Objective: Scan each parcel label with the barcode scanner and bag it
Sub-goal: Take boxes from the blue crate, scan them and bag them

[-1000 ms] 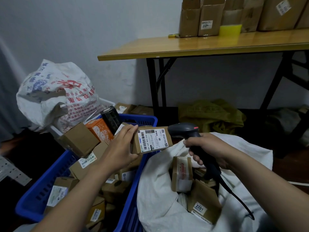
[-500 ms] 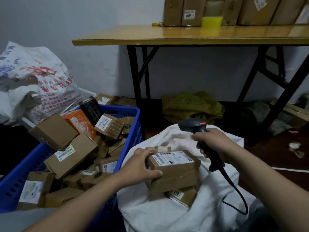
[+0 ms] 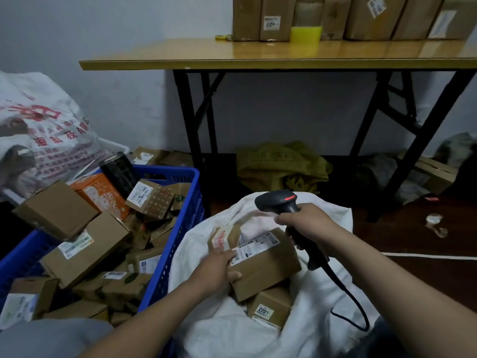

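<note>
**Inspector:** Since half a second ago the parcel (image 3: pixel 265 267) has gone lower. It was at the mouth of the white sack (image 3: pixel 258 337) and now sits inside it, resting on other boxes, one marked 2201 (image 3: pixel 271 308).

**Clerk:** Has it been released?

**Inspector:** No. The left hand (image 3: pixel 216 270) pinches the box's left end, with the fingers over the top edge beside the label (image 3: pixel 255 248) and the thumb against the front face. The right hand (image 3: pixel 307 223) is wrapped round the handle of the barcode scanner (image 3: pixel 278 202). The scanner's head hangs above the sack's far rim and points left (its cable trails off to the right).

**Clerk:** How will the box handle?

**Inspector:** In my judgement it is stiff corrugated card and light enough to carry in one hand. The dry card should not slip. The contents are unknown, so it should be set down, not dropped. Take it by a short end or across a top edge, and keep fingers off the label so the barcode stays readable.

**Clerk:** How much work is outstanding?

**Inspector:** A good deal, I would say. The blue crate (image 3: pixel 185 228), touching the sack's left side, is heaped with labelled parcels awaiting scan.
</note>
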